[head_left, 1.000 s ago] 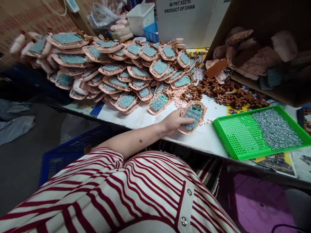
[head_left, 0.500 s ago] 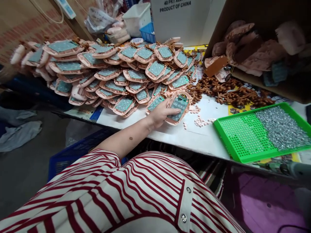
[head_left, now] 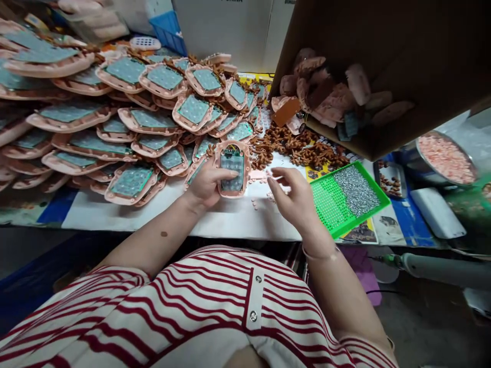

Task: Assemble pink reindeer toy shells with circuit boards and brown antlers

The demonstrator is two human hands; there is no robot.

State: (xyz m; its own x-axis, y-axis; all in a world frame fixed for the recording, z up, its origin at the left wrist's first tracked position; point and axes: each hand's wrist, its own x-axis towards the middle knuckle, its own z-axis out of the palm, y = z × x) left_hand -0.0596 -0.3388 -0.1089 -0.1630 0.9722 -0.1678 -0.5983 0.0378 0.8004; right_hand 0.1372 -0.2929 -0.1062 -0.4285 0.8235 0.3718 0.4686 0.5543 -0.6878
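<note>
Head view: left hand (head_left: 203, 185) grasping a rounded pink plastic shell with a grey panel (head_left: 237, 163).
It sits above the white tabletop (head_left: 261, 225), left of the half-curled right hand (head_left: 294, 199); whether that pinches anything, one cannot tell.

Showing "CHINA" in dark, top-cropped capitals on the large pale-grey cardboard carton (head_left: 226, 36) beyond the far edge of the white surface (head_left: 249, 222); being illegible on the yellow-and-black printed sheet (head_left: 359, 235) by the near edge.

The held shell (head_left: 246, 164) looks like smooth, matt plastic
</note>
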